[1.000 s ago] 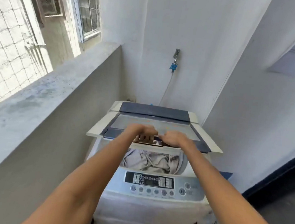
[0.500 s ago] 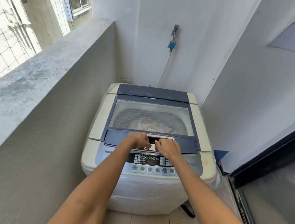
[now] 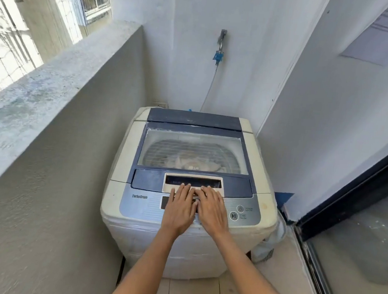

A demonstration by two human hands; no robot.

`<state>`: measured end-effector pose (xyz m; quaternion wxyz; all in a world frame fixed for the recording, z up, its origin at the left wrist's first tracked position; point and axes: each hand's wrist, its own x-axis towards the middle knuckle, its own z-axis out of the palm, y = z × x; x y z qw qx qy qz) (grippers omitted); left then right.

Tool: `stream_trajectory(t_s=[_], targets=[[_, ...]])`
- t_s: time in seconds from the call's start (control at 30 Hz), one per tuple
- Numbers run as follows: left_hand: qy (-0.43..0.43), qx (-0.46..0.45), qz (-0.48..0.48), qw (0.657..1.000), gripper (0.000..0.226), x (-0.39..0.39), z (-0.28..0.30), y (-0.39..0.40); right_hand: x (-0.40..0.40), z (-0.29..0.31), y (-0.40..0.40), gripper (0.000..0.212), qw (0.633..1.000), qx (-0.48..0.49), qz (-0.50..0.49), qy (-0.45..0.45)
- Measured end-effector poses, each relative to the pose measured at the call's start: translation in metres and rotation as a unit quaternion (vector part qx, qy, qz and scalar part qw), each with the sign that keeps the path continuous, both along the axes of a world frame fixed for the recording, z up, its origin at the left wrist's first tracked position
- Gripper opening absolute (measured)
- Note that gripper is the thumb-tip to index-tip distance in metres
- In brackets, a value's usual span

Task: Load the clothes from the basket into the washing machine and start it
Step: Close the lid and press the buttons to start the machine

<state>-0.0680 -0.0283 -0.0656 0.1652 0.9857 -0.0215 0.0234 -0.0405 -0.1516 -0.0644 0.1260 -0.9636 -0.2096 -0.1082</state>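
On balcony corner, washing machine (image 3: 191, 193) before us, lid (image 3: 194, 156) shut flat. Clothes (image 3: 193, 164) dimly seen through lid window, inside drum. Our left hand (image 3: 179, 210) and right hand (image 3: 212, 210) side by side, fingers straight, flat over control panel (image 3: 248, 212), holding nothing. Tap (image 3: 222, 38) on wall behind.

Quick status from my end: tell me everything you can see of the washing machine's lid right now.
The lid lies shut and flat on the top-loading washing machine. It has a dark blue frame around a cloudy clear window, through which pale clothes show in the drum. At its front edge sits a cream recessed handle. The left hand and right hand lie flat with fingers straight, fingertips on the handle's front edge, palms over the control panel.
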Motion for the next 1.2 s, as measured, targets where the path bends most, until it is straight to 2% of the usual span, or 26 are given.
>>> stream_trajectory(t_s=[0.1, 0.2, 0.27, 0.33, 0.37, 0.5, 0.6, 0.8, 1.0, 1.2], targets=[[0.023, 0.017, 0.008, 1.000, 0.087, -0.004, -0.003, -0.005, -0.007, -0.009, -0.005, 0.043, 0.999, 0.019, -0.014, 0.023], [0.013, 0.022, 0.004, 1.000, 0.099, -0.007, -0.004, -0.006, -0.013, -0.008, -0.013, 0.043, 0.999, 0.029, -0.033, 0.013], [-0.020, 0.031, 0.011, 0.999, 0.085, -0.015, -0.008, -0.011, -0.023, -0.008, -0.027, 0.041, 0.996, 0.056, -0.069, 0.005], [-0.031, 0.026, 0.012, 0.999, 0.061, -0.027, -0.017, -0.020, -0.034, -0.013, -0.048, 0.042, 0.995, 0.051, -0.089, 0.002], [-0.039, 0.019, 0.006, 0.999, 0.056, -0.032, -0.021, -0.027, -0.039, -0.018, -0.061, 0.042, 0.995, 0.040, -0.095, 0.001], [-0.070, 0.019, -0.013, 0.997, 0.060, -0.046, -0.035, -0.055, -0.046, -0.029, -0.108, 0.047, 0.987, 0.040, -0.154, 0.006], [-0.070, 0.028, 0.000, 0.997, 0.060, -0.047, -0.040, -0.069, -0.042, -0.024, -0.124, 0.053, 0.991, 0.016, -0.134, -0.022], [-0.052, 0.056, 0.008, 0.997, 0.062, -0.047, -0.048, -0.073, -0.034, -0.016, -0.126, 0.037, 0.994, 0.009, -0.097, -0.057], [-0.052, 0.053, 0.025, 0.997, 0.062, -0.047, -0.050, -0.075, -0.033, -0.019, -0.128, 0.040, 0.993, -0.021, -0.088, -0.077], [-0.068, 0.052, 0.028, 0.996, 0.061, -0.047, -0.051, -0.075, -0.028, -0.008, -0.119, 0.032, 0.990, -0.022, -0.120, -0.068]])
